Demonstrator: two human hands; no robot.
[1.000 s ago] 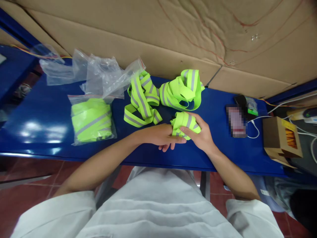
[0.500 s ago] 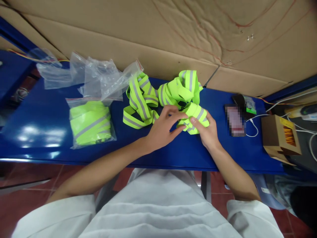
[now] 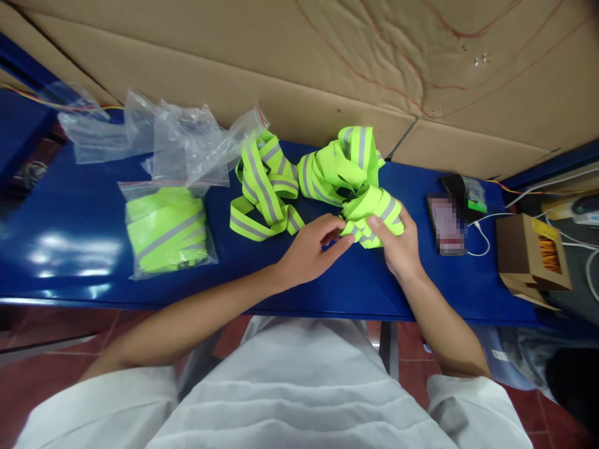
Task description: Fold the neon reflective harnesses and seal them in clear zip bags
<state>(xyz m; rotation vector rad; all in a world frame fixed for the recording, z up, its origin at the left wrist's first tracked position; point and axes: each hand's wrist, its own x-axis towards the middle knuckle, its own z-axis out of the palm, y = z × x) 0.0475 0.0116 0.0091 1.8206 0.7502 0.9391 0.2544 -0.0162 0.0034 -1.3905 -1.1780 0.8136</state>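
Observation:
A folded bundle of neon-yellow reflective strap (image 3: 374, 212) with a grey stripe is gripped by my right hand (image 3: 401, 244), thumb on top and fingers around its far right side. My left hand (image 3: 314, 249) pinches the bundle's lower left edge between thumb and fingers. Just behind the bundle lies a loose coil of the same strap (image 3: 334, 167). Another loose, looped strap (image 3: 264, 190) lies to its left, beyond my left hand. At the left, a clear zip bag (image 3: 168, 231) holds a flat folded yellow strap.
Several clear plastic bags (image 3: 182, 140) lie at the back left of the blue table (image 3: 365, 293). To the right are a phone (image 3: 447, 224) with a white cable and an open cardboard box (image 3: 517, 246). Cardboard sheeting (image 3: 262, 56) stands behind the table.
My left hand has moved slightly down, from the top of the bundle to its lower left edge. The bundle and my right hand have shifted a little to the right.

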